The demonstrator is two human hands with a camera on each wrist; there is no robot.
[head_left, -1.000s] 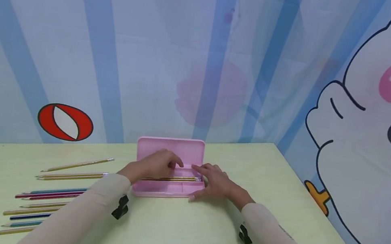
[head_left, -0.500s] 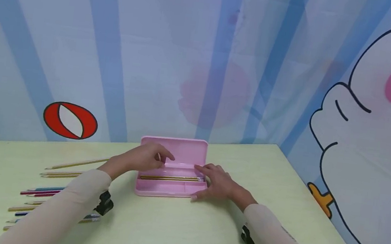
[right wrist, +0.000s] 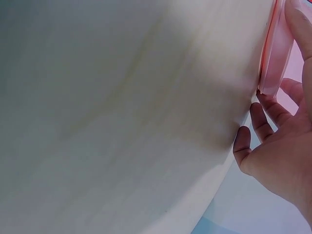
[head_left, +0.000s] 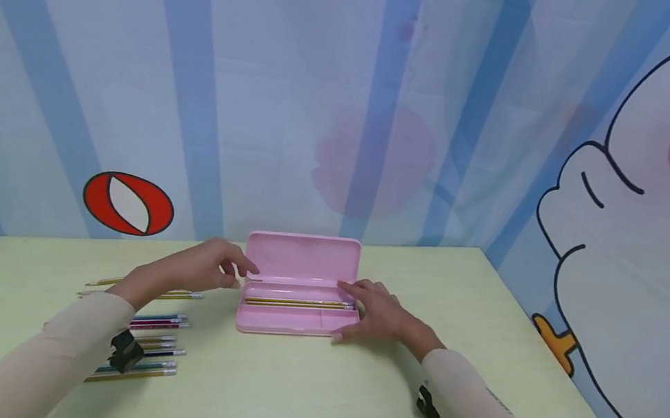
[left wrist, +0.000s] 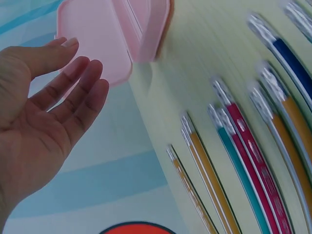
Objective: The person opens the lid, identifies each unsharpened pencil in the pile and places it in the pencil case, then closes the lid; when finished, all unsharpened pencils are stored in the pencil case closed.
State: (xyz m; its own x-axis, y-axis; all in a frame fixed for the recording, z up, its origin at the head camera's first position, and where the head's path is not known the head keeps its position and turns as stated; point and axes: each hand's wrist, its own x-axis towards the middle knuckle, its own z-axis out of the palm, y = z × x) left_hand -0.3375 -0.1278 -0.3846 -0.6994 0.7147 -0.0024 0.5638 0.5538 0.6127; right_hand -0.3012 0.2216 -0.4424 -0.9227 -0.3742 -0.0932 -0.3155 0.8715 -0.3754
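A pink pencil case [head_left: 302, 254] lies with its lid raised in the head view, and a few gold pencils [head_left: 288, 303] rest inside it. My right hand [head_left: 381, 312] holds the case's right end, thumb at the front side and fingers toward the back; in the right wrist view the case [right wrist: 277, 61] sits between thumb and fingers. My left hand [head_left: 202, 266] hovers just left of the case, holding nothing. Its fingers look relaxed and slightly bent in the left wrist view, near the lid [left wrist: 92, 36].
Several loose pencils lie in rows left of the case, among them a magenta pencil [left wrist: 253, 161], a teal pencil [left wrist: 239, 170] and a dark blue pencil [left wrist: 292, 63]. My left forearm covers part of them. A patterned curtain [head_left: 286, 91] hangs behind the table [head_left: 286, 398].
My left hand has come out of the pencil case and moved left, off toward the loose pencils. The right hand stays at the case's right end.
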